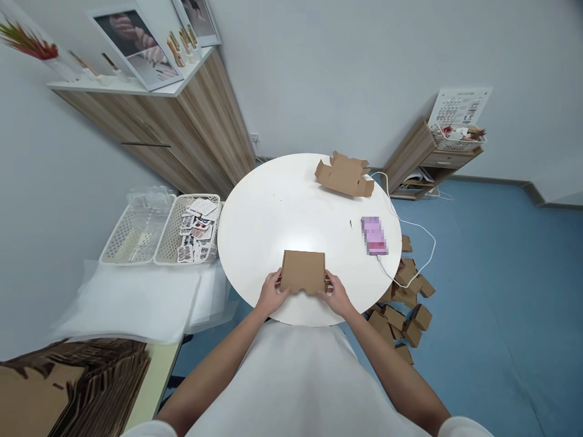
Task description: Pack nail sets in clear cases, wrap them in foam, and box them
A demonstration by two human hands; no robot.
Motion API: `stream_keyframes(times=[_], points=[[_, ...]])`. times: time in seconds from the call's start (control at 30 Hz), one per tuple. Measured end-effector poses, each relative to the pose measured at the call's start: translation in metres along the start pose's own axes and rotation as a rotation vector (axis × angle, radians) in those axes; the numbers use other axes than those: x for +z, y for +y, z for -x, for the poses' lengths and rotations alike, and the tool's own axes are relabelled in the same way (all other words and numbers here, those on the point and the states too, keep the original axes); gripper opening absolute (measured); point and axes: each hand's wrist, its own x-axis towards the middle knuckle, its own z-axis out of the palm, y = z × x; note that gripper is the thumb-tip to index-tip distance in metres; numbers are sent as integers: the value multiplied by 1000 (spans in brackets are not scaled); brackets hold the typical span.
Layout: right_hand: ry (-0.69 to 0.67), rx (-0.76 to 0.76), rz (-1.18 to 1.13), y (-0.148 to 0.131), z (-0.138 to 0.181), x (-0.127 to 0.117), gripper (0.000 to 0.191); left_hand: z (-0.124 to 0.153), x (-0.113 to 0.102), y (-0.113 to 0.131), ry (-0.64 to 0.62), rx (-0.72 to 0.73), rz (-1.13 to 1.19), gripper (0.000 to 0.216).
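A closed brown cardboard box [303, 271] sits at the near side of the round white table [259, 212], right in front of my body. My left hand [272, 294] grips its left side, fingers along the edge and thumb at the near corner. On the opposite side my right hand [336, 295] holds the box in the same way. A small notch shows in the box's near edge. Farther back on the table lies a partly folded cardboard box blank [345, 175] with its flaps standing up.
A phone [374, 235] with a white cable lies on the table's right. Several small boxes [405, 297] are piled on the floor there. To the left are white baskets [157, 258], plastic sheets [136, 303] and a stack of flat cardboard [104, 382]. A wooden cabinet [214, 121] stands behind.
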Motion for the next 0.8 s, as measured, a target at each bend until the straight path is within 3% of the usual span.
stream_keyframes(times=[0.17, 0.23, 0.33, 0.43, 0.6, 0.8], points=[[-129, -33, 51, -32, -20, -30, 39, -13, -14, 37, -104, 12, -128, 60], [-122, -24, 79, -46, -28, -42, 31, -21, -19, 50, -162, 24, -176, 64], [-180, -1, 23, -63, -35, -54, 35, -33, -21, 59, -190, 45, -255, 65], [-274, -24, -44, -68, -37, -59, 47, -40, -21, 59, -111, -27, -334, 59], [-201, 2, 79, -63, -42, -60, 32, -45, -23, 62, -52, -78, -313, 43], [-93, 41, 120, -60, -59, -56, 32, -54, -27, 71, 3, -66, -258, 26]])
